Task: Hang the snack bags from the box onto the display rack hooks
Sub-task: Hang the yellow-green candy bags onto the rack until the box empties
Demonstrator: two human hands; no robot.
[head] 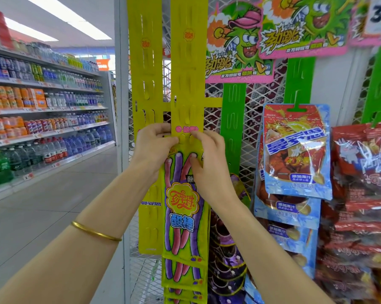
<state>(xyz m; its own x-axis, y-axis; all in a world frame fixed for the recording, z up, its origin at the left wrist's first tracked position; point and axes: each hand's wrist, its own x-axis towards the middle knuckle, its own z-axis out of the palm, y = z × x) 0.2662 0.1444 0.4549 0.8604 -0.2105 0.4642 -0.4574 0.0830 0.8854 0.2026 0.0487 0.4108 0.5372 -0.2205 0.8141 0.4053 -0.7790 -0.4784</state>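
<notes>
A long yellow snack bag (pixel 184 207) printed with pink and purple candy sticks lies flat against a yellow hanging strip (pixel 188 69) with slotted tabs. My left hand (pixel 153 148) pinches the bag's top left corner at the strip. My right hand (pixel 203 159) pinches the top right, its thumb pressing on the bag's front. More of the same yellow bags (pixel 183 279) hang lower on the strip. A second yellow strip (pixel 144 69) hangs just to the left with bare tabs. No box is in view.
White wire mesh panel (pixel 254 99) backs the strips. Green strips (pixel 232 115) to the right carry blue bags (pixel 297 150), red bags (pixel 365 172) and purple packs (pixel 226 249). A drinks shelf (pixel 44 110) lines the aisle on the left, with open floor (pixel 42 205) beside it.
</notes>
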